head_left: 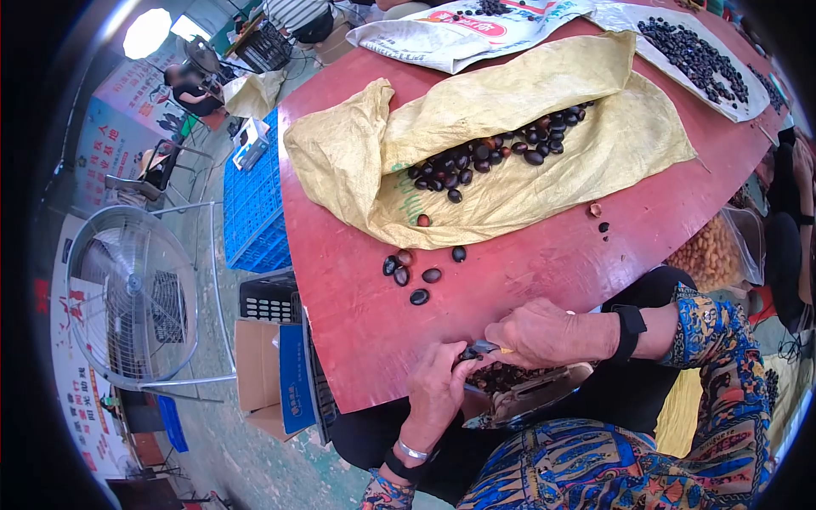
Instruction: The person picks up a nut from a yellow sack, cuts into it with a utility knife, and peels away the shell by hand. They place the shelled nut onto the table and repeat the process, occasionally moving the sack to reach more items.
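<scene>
My left hand (436,384) pinches a dark nut (466,355) at the table's near edge. Close against it, my right hand (544,333) is closed on a small knife, whose grey blade (484,347) meets the nut; most of its handle is hidden in my fingers. Below both hands, a container of dark shell pieces (507,376) rests at my lap. Several loose dark, glossy nuts (419,297) lie on the red table (357,340) ahead of my left hand. Beyond them, a yellowish woven sack (544,191) lies open with many more nuts (482,155) on it.
Shell bits (595,210) lie right of the sack. Farther back are a white sack (467,34) and a sheet of dark nuts (693,64). A bag of light brown pieces (710,255) stands at right. Left are blue crates (255,195), a cardboard box (257,365) and a large fan (133,285).
</scene>
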Motion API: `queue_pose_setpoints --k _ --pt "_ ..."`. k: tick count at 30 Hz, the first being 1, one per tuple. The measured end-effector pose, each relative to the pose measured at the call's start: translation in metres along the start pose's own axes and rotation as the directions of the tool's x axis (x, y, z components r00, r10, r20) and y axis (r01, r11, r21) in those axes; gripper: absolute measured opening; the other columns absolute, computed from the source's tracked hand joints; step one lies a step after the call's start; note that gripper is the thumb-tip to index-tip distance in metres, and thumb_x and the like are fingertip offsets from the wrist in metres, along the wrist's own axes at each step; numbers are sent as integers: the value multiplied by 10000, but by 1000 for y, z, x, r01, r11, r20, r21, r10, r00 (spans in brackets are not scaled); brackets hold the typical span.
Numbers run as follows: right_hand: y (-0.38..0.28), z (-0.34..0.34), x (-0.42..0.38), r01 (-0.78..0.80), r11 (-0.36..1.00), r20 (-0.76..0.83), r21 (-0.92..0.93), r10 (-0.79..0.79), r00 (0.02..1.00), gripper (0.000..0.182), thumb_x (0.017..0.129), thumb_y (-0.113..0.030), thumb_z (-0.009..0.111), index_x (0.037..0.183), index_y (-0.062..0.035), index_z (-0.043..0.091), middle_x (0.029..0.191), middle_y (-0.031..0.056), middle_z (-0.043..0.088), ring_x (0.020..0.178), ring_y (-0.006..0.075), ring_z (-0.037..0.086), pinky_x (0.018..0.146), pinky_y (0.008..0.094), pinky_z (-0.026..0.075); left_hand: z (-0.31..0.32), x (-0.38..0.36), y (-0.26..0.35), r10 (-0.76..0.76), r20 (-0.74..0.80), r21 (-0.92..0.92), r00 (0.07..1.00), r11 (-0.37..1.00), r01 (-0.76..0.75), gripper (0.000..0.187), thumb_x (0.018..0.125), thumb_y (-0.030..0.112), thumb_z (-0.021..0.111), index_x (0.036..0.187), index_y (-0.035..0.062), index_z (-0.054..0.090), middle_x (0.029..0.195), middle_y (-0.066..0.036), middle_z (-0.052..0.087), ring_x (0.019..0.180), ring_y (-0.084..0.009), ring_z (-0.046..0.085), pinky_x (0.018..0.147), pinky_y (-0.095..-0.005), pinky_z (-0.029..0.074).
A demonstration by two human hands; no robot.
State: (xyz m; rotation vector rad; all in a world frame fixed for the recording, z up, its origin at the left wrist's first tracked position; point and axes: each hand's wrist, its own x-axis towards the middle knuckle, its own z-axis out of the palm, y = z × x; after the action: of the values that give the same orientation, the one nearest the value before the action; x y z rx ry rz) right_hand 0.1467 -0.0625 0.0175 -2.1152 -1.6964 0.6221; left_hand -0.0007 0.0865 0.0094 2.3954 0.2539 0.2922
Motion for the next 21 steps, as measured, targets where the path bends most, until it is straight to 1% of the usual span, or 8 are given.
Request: queue_pose_setpoints --k 4,7,9,11,14,16,17,21 --pt "1 3 -2 8 999 0 -40 -8 1000 270 852 -314 545 789 -52 546 657 159 614 634 349 627 548 448 485 2 3 -4 80 -30 63 996 995 -78 218 734 28 685 935 45 601 784 -106 584 686 -272 609 579 -325 481" --pt "2 6 -5 42 994 -56 -105 -48 997 263 826 -302 572 738 -57 610 616 155 614 615 333 640 508 421 490 2 3 -6 96 -8 57 995 994 -96 215 739 29 683 937 45 600 783 -109 586 683 -275 609 576 -326 485" --pt "3 6 -7 99 984 45 -150 -94 995 174 786 -226 581 721 -72 626 632 136 629 616 307 648 520 411 498 2 4 -6 79 -7 67 997 995 -78 194 751 33 677 929 43 602 779 -107 588 679 -267 613 578 -323 486" --pt "0 4 -9 90 986 62 -143 -82 995 167 779 -223 584 719 -74 632 638 133 631 617 303 648 527 410 499 0 4 -5 66 -3 80 998 995 -65 172 763 36 671 921 41 604 775 -105 590 675 -259 616 579 -320 488" --pt "-1 -1 -9 67 990 62 -123 -60 996 153 765 -222 592 728 -81 640 649 127 636 621 292 650 535 405 502 -10 13 -3 24 36 -26 999 999 -23 144 778 41 668 909 32 609 751 -92 589 660 -208 618 583 -294 483" --pt "-2 -4 -9 64 993 42 -101 -60 997 146 758 -223 596 738 -86 642 654 122 639 625 285 651 536 402 502 -29 30 -5 0 -9 -22 1000 1000 0 137 785 27 662 912 20 613 740 -62 591 649 -130 596 585 -261 470" --pt "-4 -4 -9 62 988 74 -140 -52 996 167 768 -240 590 766 -74 612 653 117 637 619 276 650 529 399 494 -34 40 -6 -49 -74 -94 996 995 42 166 780 13 658 939 5 610 740 -41 590 662 -82 568 590 -234 461" --pt "-5 -1 -10 101 979 111 -175 -83 990 194 775 -251 584 814 -61 582 657 110 637 619 262 649 507 392 485 -50 88 -3 -74 -130 -43 989 997 69 193 771 39 665 953 10 608 737 -91 562 629 -168 561 580 -292 457"
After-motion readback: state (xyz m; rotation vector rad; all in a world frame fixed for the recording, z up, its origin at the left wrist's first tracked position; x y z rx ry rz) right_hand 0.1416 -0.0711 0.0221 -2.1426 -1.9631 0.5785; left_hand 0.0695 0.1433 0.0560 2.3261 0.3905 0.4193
